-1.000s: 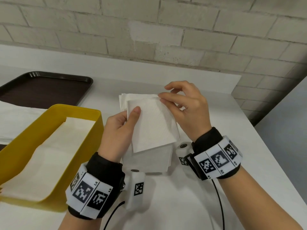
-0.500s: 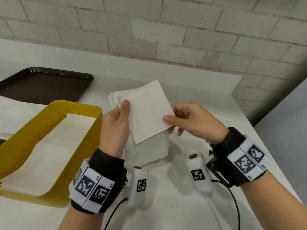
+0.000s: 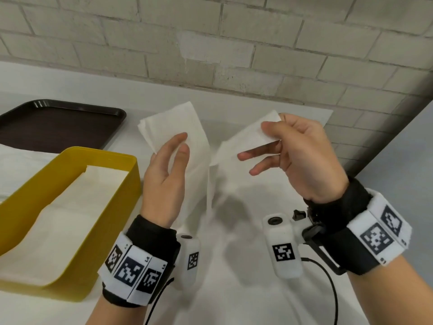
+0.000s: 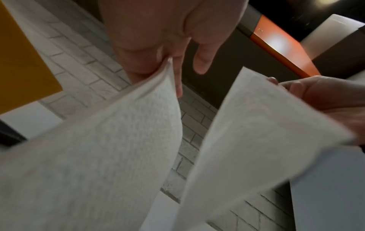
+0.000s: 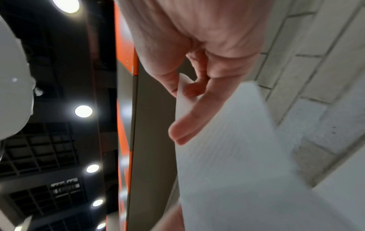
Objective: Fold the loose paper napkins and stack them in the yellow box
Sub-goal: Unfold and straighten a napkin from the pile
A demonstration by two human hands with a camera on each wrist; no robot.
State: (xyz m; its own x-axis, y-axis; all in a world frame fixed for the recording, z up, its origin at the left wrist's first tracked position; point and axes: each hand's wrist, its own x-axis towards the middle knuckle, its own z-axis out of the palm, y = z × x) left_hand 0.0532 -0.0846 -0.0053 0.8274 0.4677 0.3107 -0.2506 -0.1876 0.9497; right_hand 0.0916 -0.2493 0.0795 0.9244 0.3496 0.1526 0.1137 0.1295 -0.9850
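White paper is what I see in both hands, raised above the white table (image 3: 234, 289). My left hand (image 3: 164, 181) pinches a small wad of napkins (image 3: 173, 127) between thumb and fingers; from the head camera its layered edges fan out at the far left corner, and a long sheet hangs from it toward the tabletop. The left wrist view shows the thumb and a finger closed on that paper's top edge (image 4: 168, 65). My right hand (image 3: 302, 158) grips a single napkin (image 3: 248, 139) by its far right corner, thumb on top and index finger beneath, the other fingers loosely spread below it. This sheet slopes down to the left and ends just beside the left hand's paper; I cannot tell whether the two are touching or apart. In the right wrist view the sheet (image 5: 237, 148) is blurred, with the fingertips (image 5: 189, 90) pinching its top.

To the near left sits the yellow box (image 3: 112, 207), holding pale folded napkins (image 3: 70, 207) laid flat along its floor. Beyond it, at the far left, lies a dark brown tray (image 3: 58, 123), and more white paper (image 3: 21, 160) is spread left of the box. A pale brick wall (image 3: 234, 43) runs behind the table.
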